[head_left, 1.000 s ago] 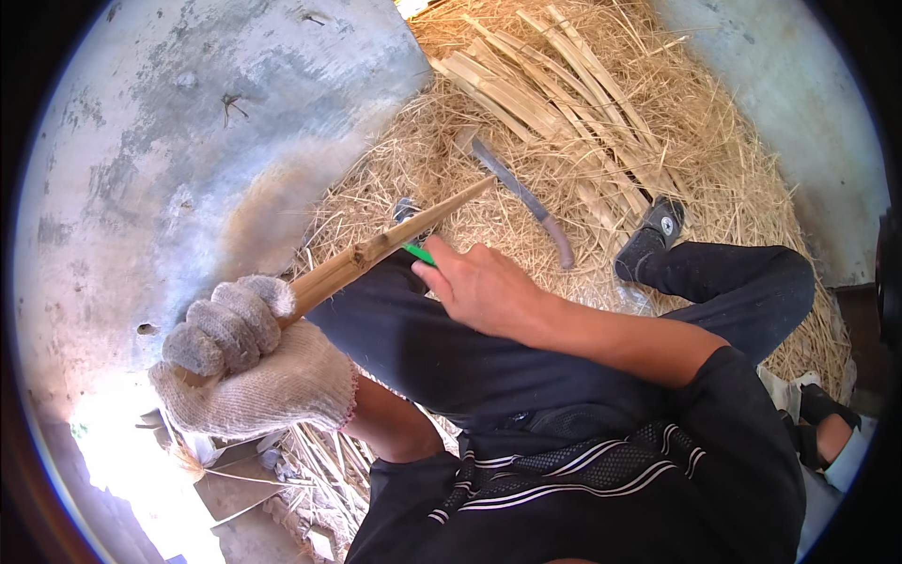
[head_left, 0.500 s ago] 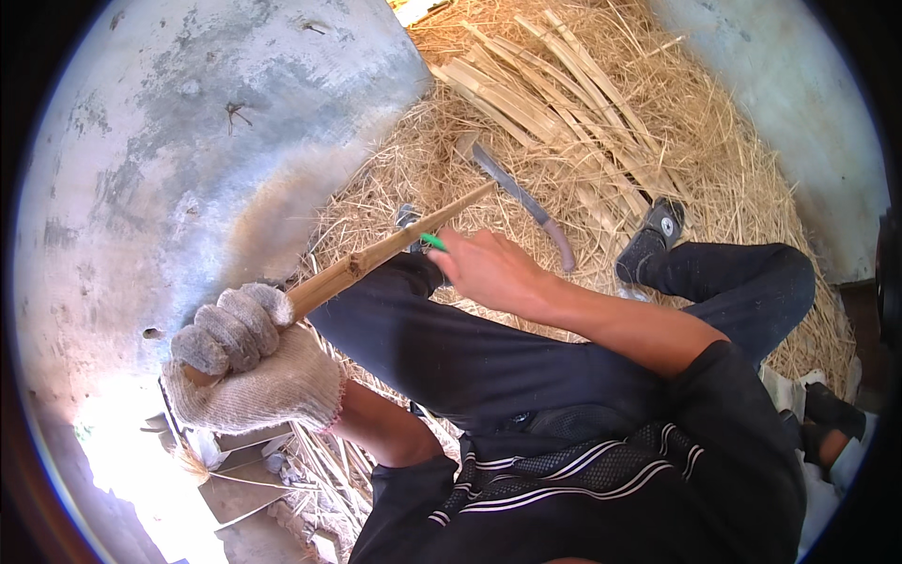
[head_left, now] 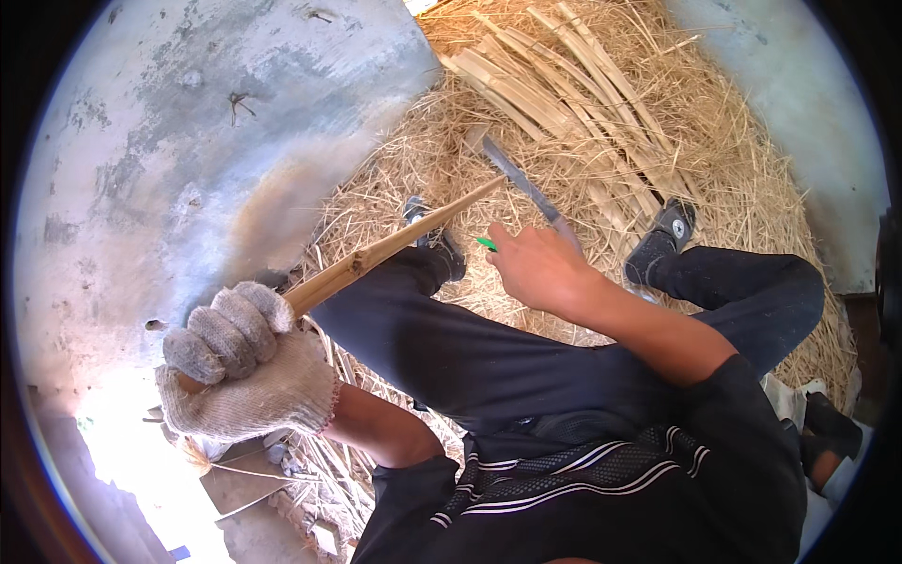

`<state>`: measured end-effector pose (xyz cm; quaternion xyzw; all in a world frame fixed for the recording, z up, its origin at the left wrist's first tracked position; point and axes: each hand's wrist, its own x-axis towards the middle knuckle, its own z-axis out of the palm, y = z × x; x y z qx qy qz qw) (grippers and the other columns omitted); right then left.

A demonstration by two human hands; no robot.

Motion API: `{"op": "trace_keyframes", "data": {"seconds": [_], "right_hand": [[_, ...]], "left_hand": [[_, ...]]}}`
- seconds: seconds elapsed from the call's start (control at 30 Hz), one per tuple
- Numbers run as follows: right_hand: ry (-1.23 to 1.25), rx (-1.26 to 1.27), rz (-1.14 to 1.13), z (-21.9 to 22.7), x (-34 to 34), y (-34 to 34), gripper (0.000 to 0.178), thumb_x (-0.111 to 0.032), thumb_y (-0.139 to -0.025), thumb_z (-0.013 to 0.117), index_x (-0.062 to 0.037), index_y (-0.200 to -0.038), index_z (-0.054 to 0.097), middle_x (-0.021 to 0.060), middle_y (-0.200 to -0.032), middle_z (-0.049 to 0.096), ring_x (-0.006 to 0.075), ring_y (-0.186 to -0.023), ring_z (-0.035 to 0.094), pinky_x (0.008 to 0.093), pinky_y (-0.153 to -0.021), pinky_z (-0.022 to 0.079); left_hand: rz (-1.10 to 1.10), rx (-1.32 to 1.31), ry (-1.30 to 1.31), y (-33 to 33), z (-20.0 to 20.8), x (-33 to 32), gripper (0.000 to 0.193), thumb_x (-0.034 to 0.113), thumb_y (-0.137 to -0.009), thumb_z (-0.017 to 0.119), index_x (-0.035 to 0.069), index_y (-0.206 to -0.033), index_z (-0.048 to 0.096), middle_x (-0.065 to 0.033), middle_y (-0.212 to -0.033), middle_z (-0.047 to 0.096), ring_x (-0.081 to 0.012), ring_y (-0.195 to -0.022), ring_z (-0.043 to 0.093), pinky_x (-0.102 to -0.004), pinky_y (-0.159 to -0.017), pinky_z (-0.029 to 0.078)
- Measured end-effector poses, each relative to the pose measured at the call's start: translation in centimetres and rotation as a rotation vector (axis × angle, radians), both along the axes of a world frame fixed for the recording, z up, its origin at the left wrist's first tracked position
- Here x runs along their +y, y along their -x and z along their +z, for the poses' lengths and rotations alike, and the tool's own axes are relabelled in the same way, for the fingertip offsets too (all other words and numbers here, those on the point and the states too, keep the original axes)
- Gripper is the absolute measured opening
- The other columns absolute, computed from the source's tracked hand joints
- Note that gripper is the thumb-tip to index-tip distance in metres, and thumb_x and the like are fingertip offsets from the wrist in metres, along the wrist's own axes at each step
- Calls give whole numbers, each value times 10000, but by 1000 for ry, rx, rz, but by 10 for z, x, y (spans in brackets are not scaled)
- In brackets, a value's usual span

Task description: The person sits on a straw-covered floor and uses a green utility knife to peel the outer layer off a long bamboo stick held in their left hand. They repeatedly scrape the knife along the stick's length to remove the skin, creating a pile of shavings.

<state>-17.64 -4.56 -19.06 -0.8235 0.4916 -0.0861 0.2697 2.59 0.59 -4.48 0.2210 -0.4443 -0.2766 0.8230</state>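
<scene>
My left hand point(head_left: 240, 362), in a grey knitted work glove, is wrapped round the thick end of a bamboo strip point(head_left: 355, 263). The strip slants up to the right and tapers to its far end, with a node partway along. My bare right hand point(head_left: 543, 266) is closed on a small green-ended tool point(head_left: 486, 243); only its green tip shows past the fingers. That hand is just right of the strip, apart from it. Beyond it a long knife with a dark curved blade point(head_left: 517, 176) lies on the straw, its handle partly hidden by my right hand.
Split bamboo strips point(head_left: 573, 103) lie in a loose pile on the straw point(head_left: 752, 188) at the far side. A worn grey wall point(head_left: 216, 141) rises on the left, another pale wall point(head_left: 799, 122) on the right. My bent legs and dark shoes point(head_left: 667, 235) frame the straw.
My right hand has moved right, away from the bamboo strip, with the green-ended tool in it. My left hand still grips the strip, in nearly the same place.
</scene>
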Motion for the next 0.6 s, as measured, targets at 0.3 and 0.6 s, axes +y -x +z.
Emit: {"op": "trace_keyframes", "data": {"seconds": [0.3,0.6], "right_hand": [[152,-38,13,70,16,22,244,-238,-979,454,0,-1017,493,201,-630,607,397,-584,615,506,-547,474],[-45,-335,-101,-22,2,-23,279,-250,-978,470,16,-1061,491,242,-566,566,432,-551,596,533,-528,457]], "left_hand": [[-107,-34,59,-4,-3,-3,328,256,-836,368,184,-519,327,29,-406,237,-96,-351,209,-291,-332,270],[-172,-95,41,3,0,1,326,267,-830,400,169,-521,370,22,-399,264,-110,-323,234,-309,-310,290]]}}
